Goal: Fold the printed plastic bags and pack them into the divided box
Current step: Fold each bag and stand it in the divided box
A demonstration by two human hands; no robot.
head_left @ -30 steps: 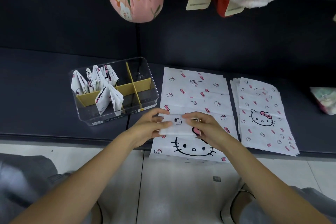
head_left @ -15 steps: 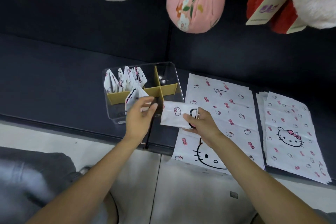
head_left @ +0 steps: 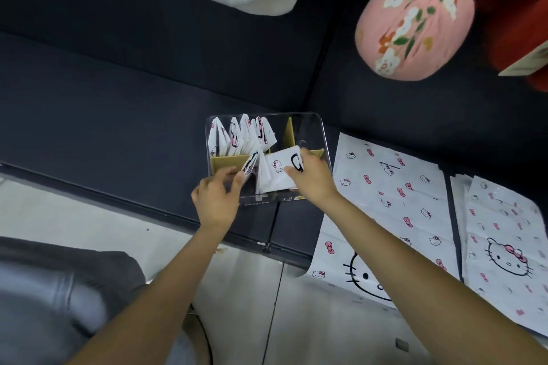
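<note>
Right hand (head_left: 311, 179) grips folded bag (head_left: 277, 172) over divided box (head_left: 321, 139); left hand (head_left: 215, 198) pinches packed bag (head_left: 250, 163) (near-left compartment)

A single head-worn wide-angle view looks steeply down from above the person's forearms, close over the dark worktop (head_left: 118, 115). The divided box (head_left: 311, 127) sits near frame centre, flat printed bags (head_left: 394, 187) toward four o'clock, hanging plush toys (head_left: 415, 32) at one o'clock

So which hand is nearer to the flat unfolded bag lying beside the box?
The right hand: it is at the box, next to the flat bag. The left hand is farther, at the box's other side.
</note>
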